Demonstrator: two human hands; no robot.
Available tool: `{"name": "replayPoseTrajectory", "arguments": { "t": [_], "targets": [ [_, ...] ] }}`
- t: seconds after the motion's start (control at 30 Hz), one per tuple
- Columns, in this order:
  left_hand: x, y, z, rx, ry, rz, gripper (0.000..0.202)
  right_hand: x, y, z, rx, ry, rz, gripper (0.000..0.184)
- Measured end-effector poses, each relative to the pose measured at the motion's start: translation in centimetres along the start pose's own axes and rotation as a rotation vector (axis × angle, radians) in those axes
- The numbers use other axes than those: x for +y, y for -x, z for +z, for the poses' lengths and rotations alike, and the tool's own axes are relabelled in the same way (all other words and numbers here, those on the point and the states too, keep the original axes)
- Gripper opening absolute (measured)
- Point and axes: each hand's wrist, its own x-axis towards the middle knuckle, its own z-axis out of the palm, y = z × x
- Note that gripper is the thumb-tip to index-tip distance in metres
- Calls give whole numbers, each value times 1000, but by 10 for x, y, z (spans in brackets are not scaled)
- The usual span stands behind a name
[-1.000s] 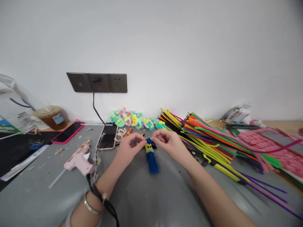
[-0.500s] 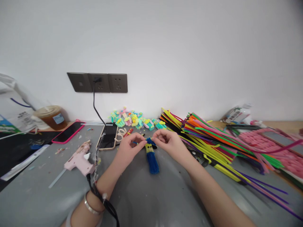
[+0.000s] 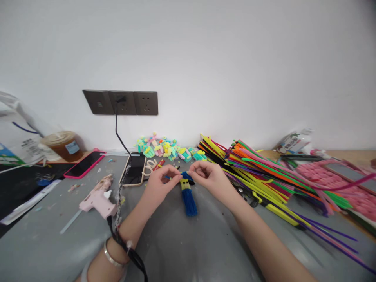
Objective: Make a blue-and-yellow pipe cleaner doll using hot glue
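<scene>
A small figure of blue and yellow pipe cleaners (image 3: 187, 195) lies on the grey table (image 3: 182, 250) in front of me. My left hand (image 3: 160, 184) pinches its top end from the left with curled fingers. My right hand (image 3: 210, 177) pinches the same end from the right. The blue lower part of the figure points toward me, free of both hands.
A pink glue gun (image 3: 98, 199) lies left, its black cord running past my left wrist. Two phones (image 3: 85, 164) (image 3: 134, 169) lie behind it. Small finished figures (image 3: 167, 149) sit by the wall. A big heap of coloured pipe cleaners (image 3: 264, 172) fills the right.
</scene>
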Motion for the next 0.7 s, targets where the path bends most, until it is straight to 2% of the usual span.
{"name": "replayPoseTrajectory", "arguments": {
  "t": [0.47,0.7],
  "targets": [
    [1,0,0,0,11,-15,17,-1,1,0,-3,-2,2,21],
    [-3,-2,-4,51,72,-37,24,1,-2,-2,105,-169,-14,24]
  ]
}}
